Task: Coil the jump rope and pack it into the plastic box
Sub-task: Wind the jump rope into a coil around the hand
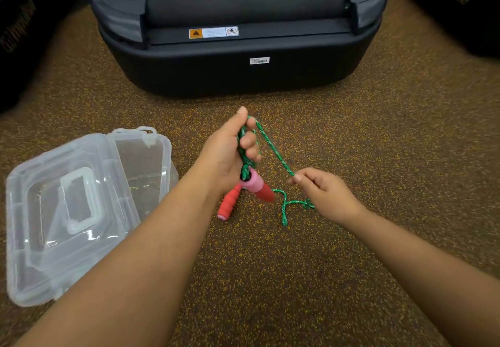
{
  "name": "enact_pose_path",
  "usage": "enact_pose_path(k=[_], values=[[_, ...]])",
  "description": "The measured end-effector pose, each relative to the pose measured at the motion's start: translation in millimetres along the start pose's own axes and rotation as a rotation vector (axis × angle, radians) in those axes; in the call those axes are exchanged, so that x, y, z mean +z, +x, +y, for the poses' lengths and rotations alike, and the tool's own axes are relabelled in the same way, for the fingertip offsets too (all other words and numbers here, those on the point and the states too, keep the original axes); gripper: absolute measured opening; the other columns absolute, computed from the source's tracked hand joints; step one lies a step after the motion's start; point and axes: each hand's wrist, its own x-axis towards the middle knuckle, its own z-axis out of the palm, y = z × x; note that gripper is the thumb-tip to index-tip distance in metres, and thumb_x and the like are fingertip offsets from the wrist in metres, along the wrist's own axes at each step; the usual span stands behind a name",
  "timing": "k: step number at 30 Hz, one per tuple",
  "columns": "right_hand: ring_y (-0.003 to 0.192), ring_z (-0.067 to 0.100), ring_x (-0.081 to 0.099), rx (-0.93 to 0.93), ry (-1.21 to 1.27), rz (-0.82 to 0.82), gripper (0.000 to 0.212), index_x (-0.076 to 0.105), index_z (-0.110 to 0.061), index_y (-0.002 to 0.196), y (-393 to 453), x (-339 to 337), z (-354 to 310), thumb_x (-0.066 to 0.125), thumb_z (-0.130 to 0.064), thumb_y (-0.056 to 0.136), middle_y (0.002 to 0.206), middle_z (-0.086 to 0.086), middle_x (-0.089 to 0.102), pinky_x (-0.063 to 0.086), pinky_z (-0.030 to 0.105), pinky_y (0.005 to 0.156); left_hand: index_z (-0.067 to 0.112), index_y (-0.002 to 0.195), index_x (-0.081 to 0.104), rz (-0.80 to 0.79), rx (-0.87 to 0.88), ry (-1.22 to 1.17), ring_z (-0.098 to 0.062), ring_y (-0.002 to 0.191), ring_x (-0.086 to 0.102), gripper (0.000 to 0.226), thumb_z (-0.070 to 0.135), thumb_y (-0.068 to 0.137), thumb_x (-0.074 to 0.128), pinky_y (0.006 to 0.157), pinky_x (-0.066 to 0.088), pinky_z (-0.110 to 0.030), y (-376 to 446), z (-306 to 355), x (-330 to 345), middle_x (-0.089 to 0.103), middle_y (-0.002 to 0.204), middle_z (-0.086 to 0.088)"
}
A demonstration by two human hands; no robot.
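Fingers of left hand (227, 154) clutch rope (273, 149) with two handles (243, 195); right hand (324, 195) pinches it.

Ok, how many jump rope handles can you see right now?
2. One handle hangs just below the left hand, which grips the coiled green rope. The other handle lies below it against the floor, partly behind the left wrist.

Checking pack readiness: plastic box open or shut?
Open. The plastic box has its lid swung flat onto the floor beside it; nothing visible inside.
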Motion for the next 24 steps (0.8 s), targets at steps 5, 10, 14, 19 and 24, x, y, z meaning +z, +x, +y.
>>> enact_pose_path(k=[5,10,14,19,24], values=[[0.056,0.007,0.046,-0.153,-0.256,-0.126,0.026,0.062,-0.025,0.088,-15.2,14.0,-12.7,0.042,-0.039,0.097,0.058,-0.009,0.049,0.034,0.031,0.057,0.008,0.111,0.060,-0.036,0.037,-0.125,-0.008,0.052,0.052,0.044,0.041,0.100,0.033,0.058,0.042,-0.020,-1.7,7.6,0.0,0.069,0.071,0.001],[0.061,0.017,0.053,-0.475,-0.354,-0.148,0.042,0.050,-0.020,0.075,-23.9,17.3,-39.1,0.030,-0.051,0.094,0.064,-0.007,0.054,0.042,0.034,0.058,0.003,0.135,0.036,0.001,0.029,-0.076,-0.021,0.101,0.067,0.048,0.036,0.103,0.021,0.093,0.047,-0.031,1.1,1.4,-4.7,0.067,0.115,-0.012],[0.055,0.013,0.041,-0.618,-0.264,-0.115,0.030,0.044,-0.024,0.070,-23.9,12.5,-71.3,0.042,-0.042,0.094,0.061,-0.012,0.042,0.043,0.037,0.055,0.009,0.131,0.039,0.000,-0.012,0.128,-0.021,0.107,0.065,0.043,0.037,0.104,0.021,0.101,0.044,-0.034,0.9,-10.1,2.2,0.068,0.110,-0.010],[0.054,0.005,0.048,-0.404,0.287,-0.048,0.028,0.059,-0.011,0.071,-12.7,-19.8,-101.9,0.052,-0.027,0.092,0.059,-0.009,0.054,0.041,0.024,0.053,0.008,0.114,0.062,-0.058,-0.022,0.475,-0.015,0.084,0.069,0.052,0.046,0.101,0.028,0.074,0.052,-0.026,-3.1,-12.9,0.1,0.072,0.093,-0.008],[0.040,0.013,0.052,-0.144,0.496,-0.070,0.031,0.057,-0.010,0.070,2.5,-49.7,-108.0,0.050,-0.026,0.096,0.050,0.009,0.048,0.048,0.016,0.055,0.010,0.103,0.063,-0.320,-0.089,0.660,-0.024,0.058,0.059,0.066,0.060,0.096,0.021,0.069,0.049,-0.035,-10.9,-6.1,1.0,0.060,0.062,-0.009]])
